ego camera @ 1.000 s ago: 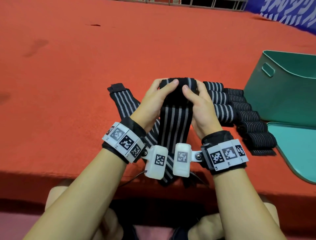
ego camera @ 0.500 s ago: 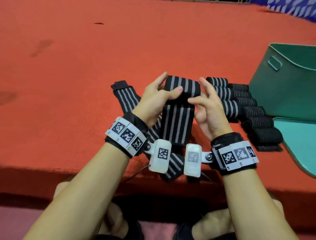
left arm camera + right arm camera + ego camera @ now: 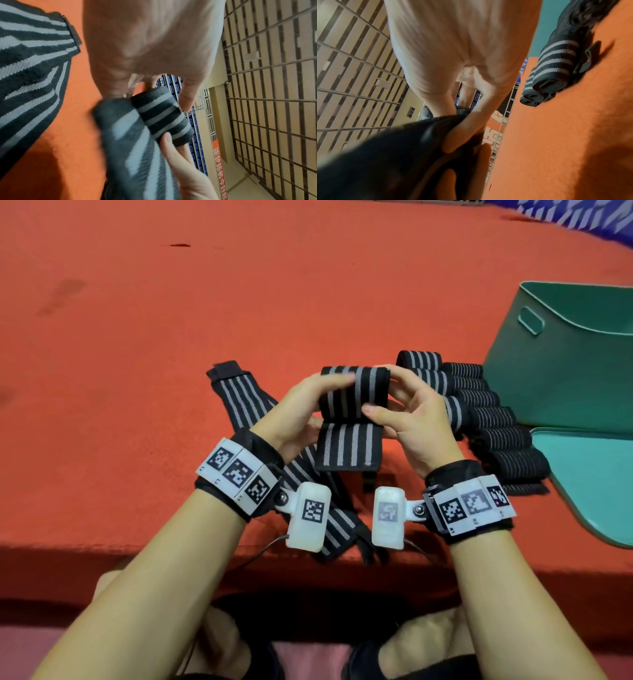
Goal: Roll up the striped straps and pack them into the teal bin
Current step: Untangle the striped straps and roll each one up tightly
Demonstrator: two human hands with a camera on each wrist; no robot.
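My left hand (image 3: 301, 409) and right hand (image 3: 407, 419) both grip one half-rolled strap (image 3: 354, 395); another strap (image 3: 246, 402) lies flat, one teal bin (image 3: 561, 371) stands right.

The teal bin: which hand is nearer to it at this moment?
The right hand. It holds the half-rolled striped strap on the side toward the teal bin, with the finished rolls between them. The left hand grips the strap's far side.

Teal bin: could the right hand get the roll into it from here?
Probably yes: the teal bin stands open-topped beside the right hand, only finished rolls between, though the strap isn't fully rolled.
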